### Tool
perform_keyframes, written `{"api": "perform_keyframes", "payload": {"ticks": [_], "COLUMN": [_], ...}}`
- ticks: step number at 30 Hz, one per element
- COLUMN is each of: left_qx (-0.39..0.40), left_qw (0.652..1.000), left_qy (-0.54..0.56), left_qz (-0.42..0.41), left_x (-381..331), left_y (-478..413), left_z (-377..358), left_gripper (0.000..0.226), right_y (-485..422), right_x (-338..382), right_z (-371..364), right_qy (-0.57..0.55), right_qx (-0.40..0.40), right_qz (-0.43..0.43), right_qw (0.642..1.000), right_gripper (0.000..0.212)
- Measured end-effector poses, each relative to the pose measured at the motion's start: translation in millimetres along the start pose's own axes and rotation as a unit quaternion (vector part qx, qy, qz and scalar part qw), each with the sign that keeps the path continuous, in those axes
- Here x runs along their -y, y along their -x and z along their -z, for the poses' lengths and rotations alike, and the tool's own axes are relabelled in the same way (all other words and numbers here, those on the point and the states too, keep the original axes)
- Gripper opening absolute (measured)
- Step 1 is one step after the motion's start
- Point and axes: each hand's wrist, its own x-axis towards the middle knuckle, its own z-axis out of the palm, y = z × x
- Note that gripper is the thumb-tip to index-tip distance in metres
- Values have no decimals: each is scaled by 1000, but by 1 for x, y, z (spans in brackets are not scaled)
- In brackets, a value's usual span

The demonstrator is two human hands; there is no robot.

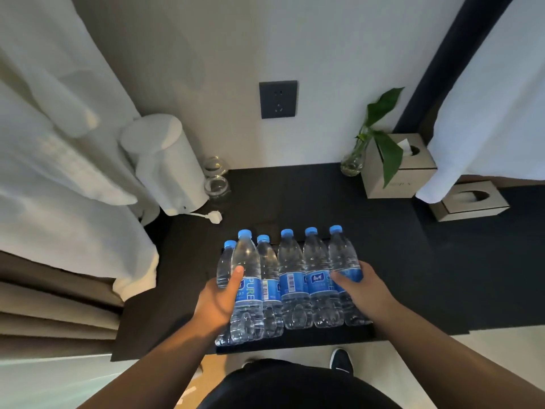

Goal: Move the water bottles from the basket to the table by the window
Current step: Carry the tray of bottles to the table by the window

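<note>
Head view: six bottles (292, 278) stood in a row on the table (413, 261). My left hand (218, 302) curled round the PURE bottle (246, 261), and my right hand (364, 293) round the end bottle (343, 252). They looked full, heavy, thin-walled and slick, so I judged the labelled waist the best hold.

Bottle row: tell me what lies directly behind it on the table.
A dark square piece lies flat on the black table just behind the bottles. The bottles cover its near part, so what it is cannot be told.
</note>
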Motion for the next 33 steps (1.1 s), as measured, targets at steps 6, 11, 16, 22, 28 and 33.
{"api": "perform_keyframes", "payload": {"ticks": [6, 11, 16, 22, 28, 33], "left_qx": [14, 13, -11, -26, 43, 55], "left_qw": [996, 994, 995, 994, 998, 996], "left_qy": [-84, -107, -98, -75, -44, -74], "left_qz": [-1, 2, 34, 73, 17, 18], "left_x": [-4, -3, -2, -6, 2, 11], "left_y": [2, 1, 5, 6, 0, -12], "left_z": [-4, -9, -15, -17, -3, 16], "left_gripper": [96, 88, 97, 100, 71, 59], "right_y": [4, 7, 8, 9, 12, 19], "right_x": [-4, -2, -1, 2, 19, 42], "right_z": [3, 7, 9, -2, -16, -35], "right_qy": [61, 122, 125, 141, 177, 199], "right_qx": [15, 0, -2, -35, -98, -123], "right_qz": [20, 42, 41, 16, 32, 22], "right_qw": [998, 992, 991, 989, 979, 972], "right_gripper": [53, 50, 43, 53, 63, 77]}}
